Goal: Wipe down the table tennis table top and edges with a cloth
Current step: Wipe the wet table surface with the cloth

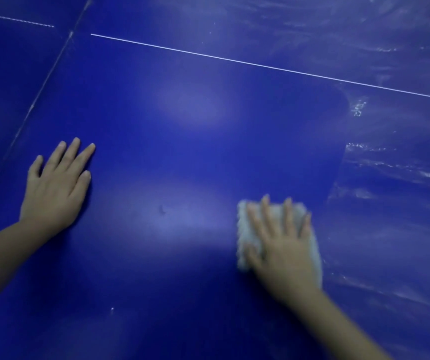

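Of the two hands, the right hand (284, 245) lies spread flat on the one pale, fluffy cloth (242, 229), its straight fingers pressing it onto the blue surface (182, 141). It is blurred, so I judge it to be mid-stroke. The cloth sits where a dark, clean-looking patch meets the whitish streaks (395, 178) that cover the surface to the right, which suggests the wiping is working outward into the dusty part. The left hand (55, 188) rests open, palm down with fingers straight, well apart from the cloth and near the one seam (47, 81), probably as a prop for leaning forward. One white line (234, 61) crosses beyond both hands, broken at the seam. One small dark mark (161, 209) lies between the hands. No outer edge of the surface shows
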Motion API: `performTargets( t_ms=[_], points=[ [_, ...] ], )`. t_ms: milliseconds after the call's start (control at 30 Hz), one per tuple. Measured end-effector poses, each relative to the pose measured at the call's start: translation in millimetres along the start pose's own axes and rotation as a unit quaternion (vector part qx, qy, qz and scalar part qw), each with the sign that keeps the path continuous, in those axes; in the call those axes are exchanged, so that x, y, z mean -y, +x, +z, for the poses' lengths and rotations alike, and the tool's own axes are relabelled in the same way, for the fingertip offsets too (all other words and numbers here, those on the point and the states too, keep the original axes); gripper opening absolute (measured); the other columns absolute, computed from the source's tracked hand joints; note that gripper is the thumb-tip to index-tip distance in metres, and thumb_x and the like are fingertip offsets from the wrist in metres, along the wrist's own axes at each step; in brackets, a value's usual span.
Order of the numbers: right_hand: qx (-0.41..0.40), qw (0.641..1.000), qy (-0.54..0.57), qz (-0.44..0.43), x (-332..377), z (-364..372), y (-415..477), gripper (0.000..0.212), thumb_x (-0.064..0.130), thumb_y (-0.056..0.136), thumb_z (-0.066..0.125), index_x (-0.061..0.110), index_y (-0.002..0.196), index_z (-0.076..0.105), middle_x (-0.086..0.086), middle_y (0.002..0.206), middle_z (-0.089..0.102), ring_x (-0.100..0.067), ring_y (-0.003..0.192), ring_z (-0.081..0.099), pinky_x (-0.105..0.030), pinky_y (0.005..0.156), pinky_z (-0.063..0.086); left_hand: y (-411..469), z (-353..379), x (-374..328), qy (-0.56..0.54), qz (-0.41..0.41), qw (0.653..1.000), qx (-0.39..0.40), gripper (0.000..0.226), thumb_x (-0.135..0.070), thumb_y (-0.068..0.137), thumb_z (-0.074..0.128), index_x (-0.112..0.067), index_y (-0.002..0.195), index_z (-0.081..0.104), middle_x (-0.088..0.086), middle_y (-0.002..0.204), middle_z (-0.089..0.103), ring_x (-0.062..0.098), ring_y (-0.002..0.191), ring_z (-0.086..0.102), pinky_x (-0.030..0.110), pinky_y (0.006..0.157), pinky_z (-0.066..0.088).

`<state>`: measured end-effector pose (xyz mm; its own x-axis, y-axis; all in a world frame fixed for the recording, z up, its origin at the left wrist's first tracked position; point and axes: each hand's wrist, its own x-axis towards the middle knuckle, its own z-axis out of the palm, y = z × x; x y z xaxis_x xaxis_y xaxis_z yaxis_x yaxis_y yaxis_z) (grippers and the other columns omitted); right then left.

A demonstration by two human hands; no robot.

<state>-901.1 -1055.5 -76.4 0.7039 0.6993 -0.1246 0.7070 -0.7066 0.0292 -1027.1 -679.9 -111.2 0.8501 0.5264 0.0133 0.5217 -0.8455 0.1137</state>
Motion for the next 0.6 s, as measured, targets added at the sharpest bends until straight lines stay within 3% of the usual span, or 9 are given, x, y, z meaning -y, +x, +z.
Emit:
performTargets(
  t_ms=[133,200,300,400,467,533,600],
  points=[
    [0.012,0.992,-0.041,0.116,-81.4,-11.8,81.0,0.064,0.038,0.088,0.024,0.020,0.150,0.024,-0.007,0.155,0.028,-0.036,0.144,0.011,-0.058,0.112,-0.003,-0.9,-3.9,-3.7,0.002,0.000,1.000,0.005,0.052,-0.035,0.097,0.018,-0.026,0.148,0.022,0.002,0.156,0.019,0.018,0.144,0.012,0.045,0.113,0.008],
    [0.009,0.991,0.008,0.134,-90.6,-7.7,100.2,0.060,0.038,0.093,0.021,0.022,0.151,0.019,-0.003,0.158,0.020,-0.032,0.146,0.004,-0.058,0.113,-0.004,-1.1,-4.9,-5.6,-0.002,-0.002,1.000,0.006,0.048,-0.028,0.101,0.025,-0.026,0.148,0.022,0.002,0.156,0.018,0.018,0.144,0.010,0.045,0.113,0.007],
    [0.007,0.991,0.036,0.129,-50.5,0.0,94.2,0.058,0.040,0.094,0.024,0.029,0.151,0.015,0.003,0.159,0.015,-0.032,0.146,0.004,-0.058,0.114,0.000,-1.4,-8.3,-7.8,-0.015,-0.006,1.000,0.011,0.048,-0.026,0.101,0.028,-0.026,0.148,0.022,0.002,0.157,0.016,0.018,0.145,0.009,0.045,0.114,0.005],
    [0.020,0.999,0.031,0.021,37.7,-2.3,57.2,0.068,0.046,0.083,0.012,0.034,0.150,0.016,0.004,0.158,0.020,-0.034,0.145,0.011,-0.057,0.113,0.003,-2.1,-11.5,-9.0,-0.024,-0.005,1.000,0.013,0.048,-0.027,0.100,0.026,-0.026,0.148,0.021,0.002,0.157,0.015,0.017,0.145,0.008,0.045,0.114,0.004],
    [0.036,0.993,0.051,-0.098,101.8,-6.4,19.3,0.069,0.045,0.081,0.018,0.033,0.147,0.027,0.002,0.153,0.031,-0.037,0.141,0.023,-0.061,0.110,0.010,-2.9,-12.9,-9.5,-0.029,-0.004,0.999,0.016,0.049,-0.028,0.100,0.025,-0.026,0.149,0.020,0.001,0.157,0.014,0.017,0.145,0.007,0.044,0.114,0.004],
    [0.045,0.973,0.038,-0.223,155.0,-6.2,-22.2,0.065,0.045,0.080,0.028,0.032,0.144,0.037,0.002,0.148,0.040,-0.038,0.137,0.033,-0.064,0.106,0.021,-2.5,-14.2,-10.0,-0.032,-0.005,0.999,0.019,0.049,-0.029,0.100,0.024,-0.026,0.149,0.019,0.001,0.157,0.013,0.017,0.145,0.006,0.045,0.115,0.003],
    [0.052,0.943,-0.006,-0.330,193.4,-1.2,-67.4,0.063,0.048,0.083,0.033,0.034,0.144,0.035,0.005,0.149,0.038,-0.036,0.137,0.032,-0.065,0.105,0.022,-2.3,-14.9,-10.6,-0.032,-0.002,0.999,0.017,0.049,-0.029,0.100,0.023,-0.025,0.149,0.019,0.002,0.158,0.013,0.018,0.145,0.007,0.045,0.115,0.003]
  ],
)
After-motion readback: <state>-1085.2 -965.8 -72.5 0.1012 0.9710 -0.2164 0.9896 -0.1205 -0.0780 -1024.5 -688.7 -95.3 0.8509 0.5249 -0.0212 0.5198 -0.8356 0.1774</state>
